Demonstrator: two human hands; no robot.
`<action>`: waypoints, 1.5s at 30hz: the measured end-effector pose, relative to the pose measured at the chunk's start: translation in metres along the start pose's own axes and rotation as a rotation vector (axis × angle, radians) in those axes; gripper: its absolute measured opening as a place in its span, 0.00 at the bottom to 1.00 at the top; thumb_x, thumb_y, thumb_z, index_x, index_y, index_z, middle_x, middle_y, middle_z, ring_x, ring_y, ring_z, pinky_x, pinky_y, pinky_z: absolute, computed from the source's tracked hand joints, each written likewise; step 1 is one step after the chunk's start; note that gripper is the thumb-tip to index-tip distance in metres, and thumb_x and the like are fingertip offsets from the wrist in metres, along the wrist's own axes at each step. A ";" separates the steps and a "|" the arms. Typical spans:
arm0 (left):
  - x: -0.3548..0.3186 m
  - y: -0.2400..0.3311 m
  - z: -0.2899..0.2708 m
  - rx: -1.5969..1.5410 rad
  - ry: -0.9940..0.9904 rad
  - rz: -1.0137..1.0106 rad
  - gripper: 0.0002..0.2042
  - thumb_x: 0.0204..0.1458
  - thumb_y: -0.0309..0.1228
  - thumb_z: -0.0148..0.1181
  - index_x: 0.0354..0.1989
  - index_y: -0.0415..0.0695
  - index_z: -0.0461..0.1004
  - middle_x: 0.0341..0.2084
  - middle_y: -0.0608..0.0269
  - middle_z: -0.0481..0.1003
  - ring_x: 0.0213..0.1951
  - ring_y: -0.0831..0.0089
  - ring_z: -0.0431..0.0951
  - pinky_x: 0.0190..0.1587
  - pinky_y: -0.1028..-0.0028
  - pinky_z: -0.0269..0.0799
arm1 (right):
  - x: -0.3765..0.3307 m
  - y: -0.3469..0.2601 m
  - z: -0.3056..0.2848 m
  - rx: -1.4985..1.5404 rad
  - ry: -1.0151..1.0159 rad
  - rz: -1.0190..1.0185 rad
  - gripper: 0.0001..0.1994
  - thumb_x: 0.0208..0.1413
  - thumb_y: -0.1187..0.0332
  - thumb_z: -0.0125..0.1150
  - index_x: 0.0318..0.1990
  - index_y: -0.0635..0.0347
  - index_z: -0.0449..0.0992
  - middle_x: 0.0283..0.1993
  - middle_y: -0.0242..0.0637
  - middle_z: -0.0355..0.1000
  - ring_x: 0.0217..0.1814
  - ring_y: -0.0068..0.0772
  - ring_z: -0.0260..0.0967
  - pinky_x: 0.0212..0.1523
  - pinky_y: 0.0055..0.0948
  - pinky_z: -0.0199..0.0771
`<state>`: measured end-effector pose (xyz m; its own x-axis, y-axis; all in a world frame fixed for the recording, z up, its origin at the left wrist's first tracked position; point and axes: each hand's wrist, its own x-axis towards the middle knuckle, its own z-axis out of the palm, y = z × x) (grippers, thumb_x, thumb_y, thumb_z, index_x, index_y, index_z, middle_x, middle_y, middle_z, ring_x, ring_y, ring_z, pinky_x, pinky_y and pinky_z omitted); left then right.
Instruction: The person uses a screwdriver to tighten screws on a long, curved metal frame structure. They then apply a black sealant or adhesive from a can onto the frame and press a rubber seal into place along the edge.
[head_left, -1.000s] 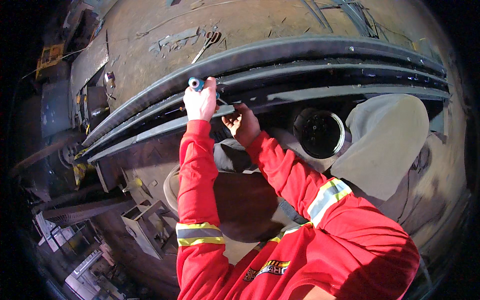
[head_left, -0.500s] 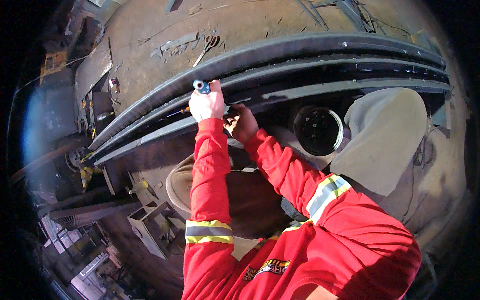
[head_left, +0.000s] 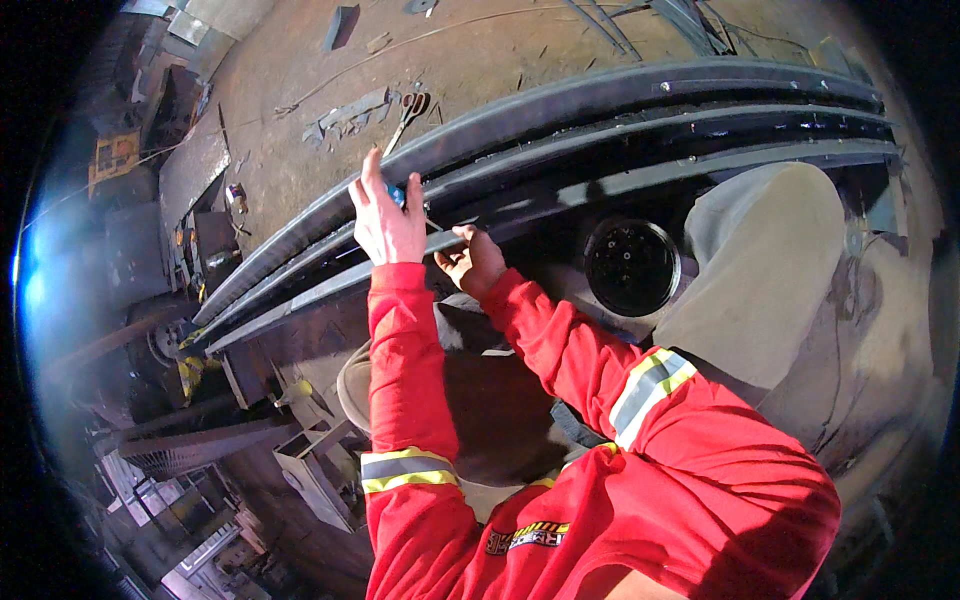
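Observation:
Long dark metal bars [head_left: 650, 155] run side by side across the view, bent by the lens. Over their left part is my left hand [head_left: 388, 225], its fingers stretched up and apart. Part of a blue tool handle [head_left: 398, 195] shows between those fingers; the rest of it is hidden. My right hand [head_left: 473, 262] is close by at the near bar's edge, thumb and fingers drawn together. A thin pale piece [head_left: 432, 223] shows between the two hands. What the right fingers pinch is too small to make out.
A round black container [head_left: 632, 268] with small parts inside stands by my right knee [head_left: 765, 270]. A scissors-like tool [head_left: 409, 115] lies on the floor beyond the bars. Metal scraps [head_left: 350, 115] are near it. An open box [head_left: 315, 470] is at the lower left.
My left hand has opened from a fist around the blue tool, and its fingers now point up. My right hand has shifted slightly down and left.

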<state>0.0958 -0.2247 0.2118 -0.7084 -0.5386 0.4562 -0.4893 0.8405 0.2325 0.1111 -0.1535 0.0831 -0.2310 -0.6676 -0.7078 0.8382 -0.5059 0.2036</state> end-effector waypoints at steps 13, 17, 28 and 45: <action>-0.005 -0.039 0.006 -0.097 -0.089 0.142 0.12 0.41 0.27 0.62 0.32 0.41 0.64 0.31 0.48 0.65 0.30 0.50 0.70 0.30 0.60 0.68 | -0.014 0.005 0.006 0.136 0.025 0.112 0.09 0.50 0.67 0.55 0.37 0.56 0.65 0.40 0.35 0.64 0.46 0.33 0.62 0.51 0.37 0.63; -0.002 -0.051 0.006 -0.187 -0.170 0.214 0.13 0.41 0.27 0.63 0.31 0.41 0.65 0.30 0.50 0.64 0.33 0.51 0.68 0.34 0.61 0.66 | -0.009 0.004 0.002 0.163 -0.005 0.106 0.05 0.51 0.67 0.53 0.33 0.55 0.67 0.34 0.33 0.66 0.41 0.32 0.64 0.45 0.37 0.66; -0.014 -0.014 0.012 0.203 -0.082 -0.084 0.14 0.46 0.34 0.58 0.36 0.43 0.62 0.33 0.43 0.64 0.24 0.47 0.72 0.24 0.57 0.70 | -0.013 0.007 0.004 -0.003 0.026 0.105 0.18 0.49 0.63 0.53 0.47 0.55 0.62 0.56 0.33 0.59 0.60 0.32 0.53 0.56 0.38 0.54; -0.013 -0.009 0.019 0.091 -0.070 -0.094 0.12 0.42 0.26 0.57 0.33 0.41 0.61 0.29 0.50 0.66 0.34 0.51 0.70 0.34 0.58 0.68 | -0.014 0.003 0.001 0.031 -0.123 0.161 0.35 0.46 0.58 0.53 0.64 0.51 0.49 0.71 0.31 0.40 0.72 0.34 0.36 0.63 0.37 0.42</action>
<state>0.0999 -0.2259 0.1876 -0.6894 -0.6200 0.3747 -0.5971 0.7792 0.1907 0.1167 -0.1463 0.0948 -0.1553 -0.8019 -0.5769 0.8538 -0.4027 0.3300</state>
